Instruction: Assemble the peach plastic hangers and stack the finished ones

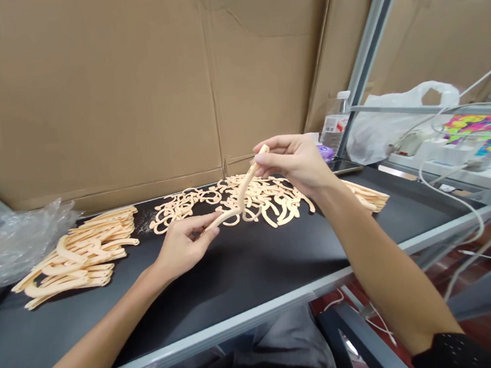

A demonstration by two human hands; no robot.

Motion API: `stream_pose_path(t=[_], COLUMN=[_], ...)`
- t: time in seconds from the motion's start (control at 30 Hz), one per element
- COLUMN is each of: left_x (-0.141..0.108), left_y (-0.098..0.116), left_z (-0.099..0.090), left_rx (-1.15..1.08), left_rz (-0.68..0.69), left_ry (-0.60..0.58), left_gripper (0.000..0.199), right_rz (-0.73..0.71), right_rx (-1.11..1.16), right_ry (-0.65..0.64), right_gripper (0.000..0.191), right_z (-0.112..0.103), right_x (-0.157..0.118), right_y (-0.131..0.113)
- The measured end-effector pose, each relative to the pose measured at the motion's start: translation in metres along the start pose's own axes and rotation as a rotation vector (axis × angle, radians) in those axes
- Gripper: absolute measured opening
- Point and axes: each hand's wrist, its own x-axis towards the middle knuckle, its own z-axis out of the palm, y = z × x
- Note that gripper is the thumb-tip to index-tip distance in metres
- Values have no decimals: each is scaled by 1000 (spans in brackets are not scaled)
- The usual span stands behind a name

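Both hands hold curved cream-coloured pieces above the black table [246, 272]. My left hand [184, 243] pinches the lower end of a cream strip [226, 215]. Higher up and to the right, my right hand [289, 162] grips the top end of a cream strip [248, 184] between thumb and fingers. The two strips meet near the middle; whether they are joined or one piece, I cannot tell. Behind them lies a loose heap of small curved cream pieces [273, 195]. A stack of longer cream pieces [81, 254] rests on the left.
Clear plastic wrap [19, 243] lies at the far left. More cream strips [367, 194] lie right of my right forearm. Behind stand a bottle [334, 125], a white bag [380, 126] and a cardboard wall [130, 85]. White cables [472, 213] hang at the right.
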Motion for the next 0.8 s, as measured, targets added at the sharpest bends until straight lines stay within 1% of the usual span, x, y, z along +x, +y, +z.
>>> stream_pose_path(t=[0.07,0.13,0.27,0.33,0.43,0.57,0.67,0.8], left_x=[0,0,-2,-2,-3,-2,-1,1], left_y=[0,1,8,12,15,14,11,10], left_z=[-2,-4,-4,-4,-3,-2,-2,-4], left_rx=[23,30,-51,-100,-143,-229,-297,-323], left_rz=[-15,-52,-162,-192,-191,-187,-190,-225], left_ry=[23,22,-59,-81,-79,-100,-117,-134], left_gripper=[36,37,42,43,41,42,42,38], right_rz=[5,11,21,25,26,9,32,63], right_rx=[23,37,36,27,24,20,35,53], right_ry=[1,1,0,8,23,38,20,-5], right_gripper=[32,32,32,32,32,31,30,29], right_z=[5,8,11,11,10,9,10,12], right_x=[1,2,3,4,5,6,6,5], right_y=[4,7,10,10,10,10,11,13])
